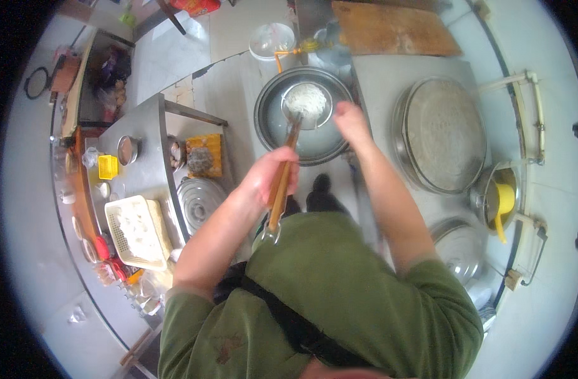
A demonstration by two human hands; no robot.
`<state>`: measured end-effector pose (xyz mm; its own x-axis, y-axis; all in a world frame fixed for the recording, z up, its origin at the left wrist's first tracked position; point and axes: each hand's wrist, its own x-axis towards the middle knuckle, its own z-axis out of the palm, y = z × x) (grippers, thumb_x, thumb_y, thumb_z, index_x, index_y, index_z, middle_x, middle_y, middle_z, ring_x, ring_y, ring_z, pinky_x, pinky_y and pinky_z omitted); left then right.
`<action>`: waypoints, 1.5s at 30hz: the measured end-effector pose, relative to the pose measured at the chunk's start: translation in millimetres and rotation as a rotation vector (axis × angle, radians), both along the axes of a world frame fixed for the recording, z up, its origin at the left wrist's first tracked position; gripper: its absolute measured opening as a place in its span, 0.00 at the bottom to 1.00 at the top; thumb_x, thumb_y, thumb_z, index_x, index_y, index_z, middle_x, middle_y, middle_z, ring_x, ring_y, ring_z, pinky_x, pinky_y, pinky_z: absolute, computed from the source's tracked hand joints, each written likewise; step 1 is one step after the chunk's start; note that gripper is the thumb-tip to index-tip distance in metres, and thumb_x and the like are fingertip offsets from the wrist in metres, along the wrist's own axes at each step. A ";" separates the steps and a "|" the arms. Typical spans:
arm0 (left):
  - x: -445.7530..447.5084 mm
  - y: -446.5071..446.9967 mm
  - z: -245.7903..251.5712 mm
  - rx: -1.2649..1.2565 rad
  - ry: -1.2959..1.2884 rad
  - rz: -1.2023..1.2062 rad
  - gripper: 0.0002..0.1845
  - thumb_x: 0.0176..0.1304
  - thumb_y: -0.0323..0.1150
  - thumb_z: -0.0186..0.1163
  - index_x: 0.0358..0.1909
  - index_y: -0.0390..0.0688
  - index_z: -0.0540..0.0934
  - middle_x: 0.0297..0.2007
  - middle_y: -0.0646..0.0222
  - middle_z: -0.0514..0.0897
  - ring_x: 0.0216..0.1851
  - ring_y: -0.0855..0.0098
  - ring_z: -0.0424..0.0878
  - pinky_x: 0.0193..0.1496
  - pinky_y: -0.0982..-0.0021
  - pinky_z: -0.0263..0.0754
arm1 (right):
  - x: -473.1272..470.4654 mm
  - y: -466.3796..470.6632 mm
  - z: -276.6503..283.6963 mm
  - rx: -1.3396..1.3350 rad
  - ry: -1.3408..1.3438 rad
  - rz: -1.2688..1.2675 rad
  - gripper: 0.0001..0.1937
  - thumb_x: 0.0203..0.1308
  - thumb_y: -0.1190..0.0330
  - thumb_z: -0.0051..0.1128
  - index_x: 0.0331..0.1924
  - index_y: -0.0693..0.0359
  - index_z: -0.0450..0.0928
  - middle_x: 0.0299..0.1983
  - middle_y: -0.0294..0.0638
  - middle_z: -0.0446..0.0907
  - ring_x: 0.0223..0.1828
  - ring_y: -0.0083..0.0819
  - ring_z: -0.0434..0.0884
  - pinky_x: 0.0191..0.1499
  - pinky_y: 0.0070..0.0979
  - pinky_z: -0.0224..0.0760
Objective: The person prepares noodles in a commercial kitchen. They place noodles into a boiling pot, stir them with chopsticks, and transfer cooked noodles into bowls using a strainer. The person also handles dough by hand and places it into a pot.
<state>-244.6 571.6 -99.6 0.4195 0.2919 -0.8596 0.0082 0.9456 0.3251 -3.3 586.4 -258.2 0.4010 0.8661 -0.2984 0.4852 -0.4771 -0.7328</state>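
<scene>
My left hand (pixel 278 174) grips the wooden handle (pixel 280 189) of a round strainer, whose metal hook end hangs close to my green shirt. The strainer's bowl (pixel 330 112) holds a heap of white noodle-like strands (pixel 307 100), with some strands hanging over its near edge. It sits over a large dark basin (pixel 265 142) of cloudy liquid. At the basin's right side, my right hand (pixel 350 121) has its fingers curled; blur hides whether they hold the rim or anything else.
To the right, a metal worktop carries a large round lidded pan (pixel 445 135) and a pot with a yellow ladle (pixel 503 201). A steel table (pixel 151 137) on the left bears a white basket (pixel 139 232). Beyond the basin stand a white bucket (pixel 258 45) and an orange pipe (pixel 278 61).
</scene>
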 end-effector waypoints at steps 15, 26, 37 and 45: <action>-19.4 25.3 9.1 0.147 0.046 -0.113 0.10 0.60 0.37 0.62 0.27 0.45 0.73 0.22 0.70 0.73 0.21 0.71 0.71 0.25 0.67 0.69 | -50.5 7.9 89.3 0.140 -0.051 0.147 0.15 0.68 0.59 0.53 0.50 0.59 0.80 0.40 0.50 0.85 0.43 0.48 0.84 0.49 0.38 0.76; -52.3 104.4 -87.4 -0.071 -0.221 -0.349 0.13 0.68 0.39 0.58 0.25 0.51 0.69 0.20 0.79 0.68 0.19 0.79 0.68 0.21 0.78 0.64 | -4.7 -140.1 57.9 -0.108 -0.066 -0.081 0.15 0.62 0.61 0.53 0.47 0.58 0.83 0.47 0.52 0.84 0.49 0.52 0.83 0.54 0.44 0.76; -48.6 110.7 -102.8 -0.425 -0.433 -0.224 0.10 0.68 0.36 0.57 0.28 0.47 0.71 0.23 0.79 0.72 0.22 0.81 0.70 0.27 0.77 0.71 | 123.1 -557.9 38.2 -0.605 -0.554 -1.066 0.13 0.60 0.65 0.54 0.46 0.61 0.82 0.44 0.56 0.84 0.47 0.54 0.84 0.51 0.46 0.78; -8.3 71.7 -80.4 -0.373 -0.345 -0.091 0.10 0.66 0.34 0.58 0.27 0.48 0.69 0.22 0.80 0.70 0.22 0.81 0.69 0.28 0.76 0.71 | 171.5 -653.1 -21.8 -0.576 -0.484 -1.035 0.25 0.61 0.63 0.56 0.63 0.54 0.73 0.56 0.58 0.77 0.56 0.53 0.79 0.57 0.45 0.75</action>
